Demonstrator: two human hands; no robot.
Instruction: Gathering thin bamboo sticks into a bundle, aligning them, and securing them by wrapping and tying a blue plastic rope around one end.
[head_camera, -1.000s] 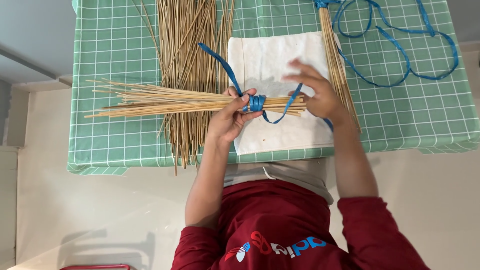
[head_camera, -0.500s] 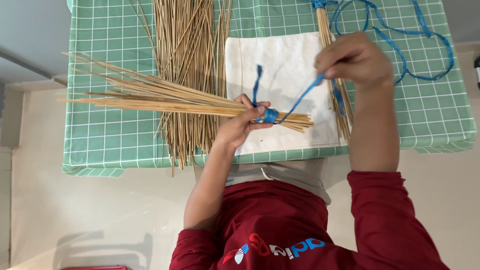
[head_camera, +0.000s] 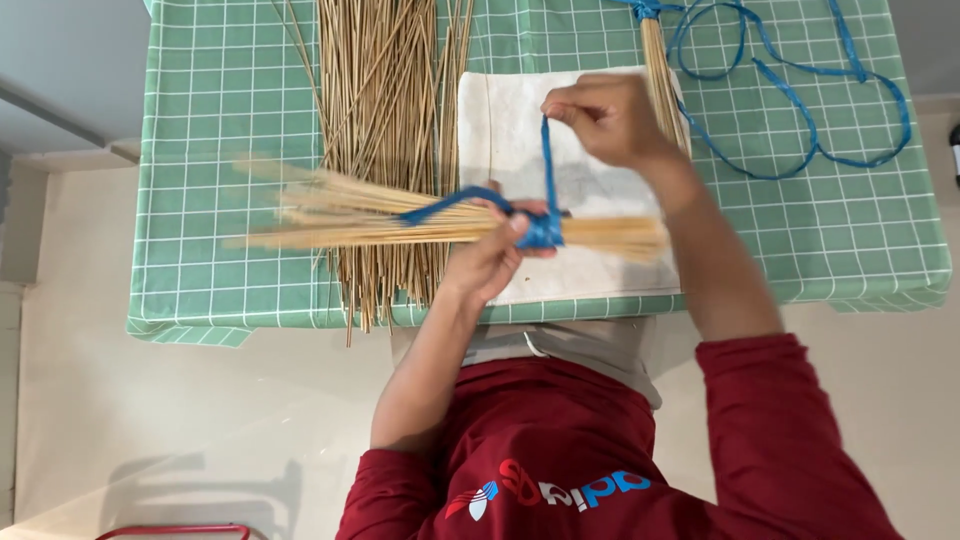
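Where blue ribbon (head_camera: 547, 180) binds it, the stick bundle (head_camera: 400, 215) (blurred) fans leftward.

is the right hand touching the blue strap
Touching. The head view shows the right hand pinching the blue strap between its fingertips and holding it taut above the stick bundle.

- A home craft corner rather than a factory: a small table under a green plastic cloth with a white grid (head_camera: 800, 230) stands on a plain cream floor.
- On that cloth, left of centre, lies a loose heap of thin tan straw sticks (head_camera: 385, 110).
- Right of the heap lies a white folded cloth (head_camera: 510, 120).
- At the cloth's far right corner, a loose blue plastic ribbon (head_camera: 800, 90) curls.
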